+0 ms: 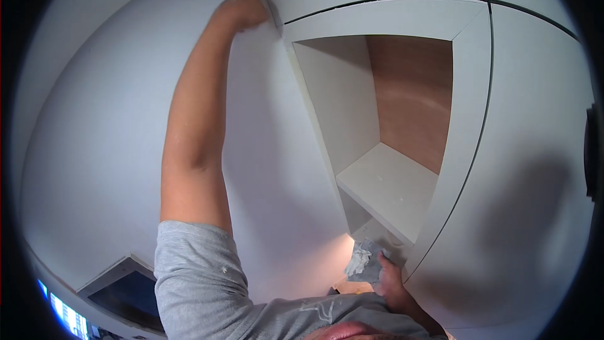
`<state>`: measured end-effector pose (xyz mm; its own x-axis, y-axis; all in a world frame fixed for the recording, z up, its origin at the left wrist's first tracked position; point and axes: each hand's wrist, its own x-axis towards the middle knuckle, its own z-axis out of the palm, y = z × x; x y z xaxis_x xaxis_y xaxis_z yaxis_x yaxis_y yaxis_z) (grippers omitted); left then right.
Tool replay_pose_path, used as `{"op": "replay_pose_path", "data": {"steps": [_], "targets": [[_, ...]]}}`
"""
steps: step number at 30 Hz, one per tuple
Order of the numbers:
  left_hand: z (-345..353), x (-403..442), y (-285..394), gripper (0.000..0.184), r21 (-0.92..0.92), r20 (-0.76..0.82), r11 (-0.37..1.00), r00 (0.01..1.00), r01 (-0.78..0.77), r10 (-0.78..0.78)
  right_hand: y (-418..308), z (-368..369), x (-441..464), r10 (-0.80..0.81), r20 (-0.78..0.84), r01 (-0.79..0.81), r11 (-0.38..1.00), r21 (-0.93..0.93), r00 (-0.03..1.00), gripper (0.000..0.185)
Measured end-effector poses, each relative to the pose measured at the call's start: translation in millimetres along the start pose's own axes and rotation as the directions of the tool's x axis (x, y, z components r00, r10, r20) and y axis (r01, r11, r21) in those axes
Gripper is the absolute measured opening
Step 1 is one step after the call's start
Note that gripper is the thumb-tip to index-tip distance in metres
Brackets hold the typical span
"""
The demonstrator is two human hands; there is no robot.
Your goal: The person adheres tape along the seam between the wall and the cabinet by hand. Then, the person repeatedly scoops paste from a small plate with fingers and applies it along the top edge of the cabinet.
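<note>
My left hand (245, 11) is raised high at the upper left, at the corner where the white wall meets the cabinet frame. It is closed on a putty knife (270, 7), seen nearly edge-on with its thin grey blade along the joint; the handle is hidden. Low in front of my chest, my right hand (391, 284) grips a flat grey filler board (371, 271), thumb on top. A lump of white filler (358, 260) lies on the board.
The white cabinet frame (472, 50) surrounds an open compartment with a brown back panel (412, 101) and a white shelf (387, 186). A closed white door panel (535, 119) stands at right. A dark framed recess (129, 296) is at lower left, near a bright window (68, 318).
</note>
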<state>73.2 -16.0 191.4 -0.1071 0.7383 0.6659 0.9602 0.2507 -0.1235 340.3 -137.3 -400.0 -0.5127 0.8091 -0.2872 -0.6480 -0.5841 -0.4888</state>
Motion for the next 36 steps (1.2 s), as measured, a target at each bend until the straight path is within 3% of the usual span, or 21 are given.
{"op": "replay_pose_path", "data": {"steps": [2, 4, 5, 8, 9, 11, 14, 17, 23, 25, 26, 28, 31, 33, 34, 35, 36], "targets": [[10, -19, 8, 0.088, 0.014, 0.143, 1.0, 0.99, 0.001, -0.003, 6, -13, 8, 0.026, 0.045, -0.027, 1.0, 0.004, 0.999, 0.042], [55, -25, -2, 0.089, 0.092, -0.019, 0.994, 0.998, -0.057, 0.059, 8, -20, 14, 0.047, 0.054, -0.048, 0.999, 0.008, 0.997, 0.042], [53, -39, 9, 0.087, 0.085, 0.069, 0.996, 0.997, 0.035, -0.041, 9, -22, 15, 0.055, 0.059, -0.056, 0.998, 0.01, 0.997, 0.042], [35, -37, -5, 0.084, 0.099, 0.106, 0.988, 0.988, -0.121, 0.11, 9, -22, 18, 0.024, -0.009, -0.025, 0.999, -0.042, 1.0, 0.04], [26, -26, -15, 0.083, 0.084, -0.037, 0.991, 0.993, -0.105, 0.108, 4, -15, 14, 0.037, -0.017, -0.038, 0.998, -0.042, 0.999, 0.039], [-2, 0, -28, 0.081, 0.034, -0.119, 0.997, 0.99, -0.065, 0.068, -7, 1, 2, 0.063, -0.033, -0.064, 0.997, -0.039, 0.997, 0.036], [-21, 41, -41, 0.08, 0.123, -0.215, 0.989, 0.97, -0.086, 0.111, -4, 2, 2, 0.007, -0.02, -0.008, 1.0, -0.027, 1.0, 0.036], [-52, 28, -2, 0.081, 0.063, 0.061, 0.989, 0.988, 0.137, -0.141, -8, 7, -3, 0.017, -0.011, -0.017, 0.999, -0.028, 1.0, 0.036], [-16, 18, -5, 0.083, 0.057, 0.044, 0.998, 0.999, 0.026, -0.028, -2, 4, -1, -0.018, -0.028, 0.017, 1.0, -0.008, 0.999, 0.037], [6, -11, 3, 0.086, 0.097, 0.061, 0.995, 0.998, -0.028, 0.022, 4, -5, 5, -0.016, -0.014, 0.017, 1.0, 0.021, 1.0, 0.038], [42, -9, -13, 0.087, 0.236, -0.021, 0.969, 0.996, -0.08, 0.087, 6, -9, 8, -0.013, -0.008, 0.013, 0.999, 0.033, 1.0, 0.039], [61, -43, 1, 0.082, 0.197, 0.134, 0.98, 0.991, -0.01, -0.017, 5, -10, 8, 0.0, 0.005, 0.0, 1.0, 0.003, 1.0, 0.039], [43, -51, -4, 0.077, 0.2, 0.098, 0.976, 0.993, -0.086, 0.068, 0, -5, 4, 0.0, -0.058, -0.004, 0.998, -0.07, 0.998, 0.04], [16, -26, -16, 0.072, 0.126, -0.128, 0.992, 0.991, -0.013, 0.029, -4, -1, 7, -0.001, -0.077, -0.005, 0.997, -0.082, 0.997, 0.04], [-5, -24, -15, 0.074, 0.014, -0.203, 0.998, 0.977, -0.062, 0.063, -3, -4, 6, 0.009, -0.071, -0.014, 0.997, -0.071, 0.997, 0.039], [-4, -4, -34, 0.081, 0.079, -0.37, 0.978, 0.905, -0.193, 0.208, -3, -5, 6, 0.019, -0.067, -0.023, 0.998, -0.06, 0.998, 0.039], [-9, 1, -31, 0.082, 0.109, -0.329, 0.983, 0.928, -0.145, 0.173, -4, -4, 6, 0.015, -0.067, -0.019, 0.997, -0.07, 0.998, 0.039]]}}
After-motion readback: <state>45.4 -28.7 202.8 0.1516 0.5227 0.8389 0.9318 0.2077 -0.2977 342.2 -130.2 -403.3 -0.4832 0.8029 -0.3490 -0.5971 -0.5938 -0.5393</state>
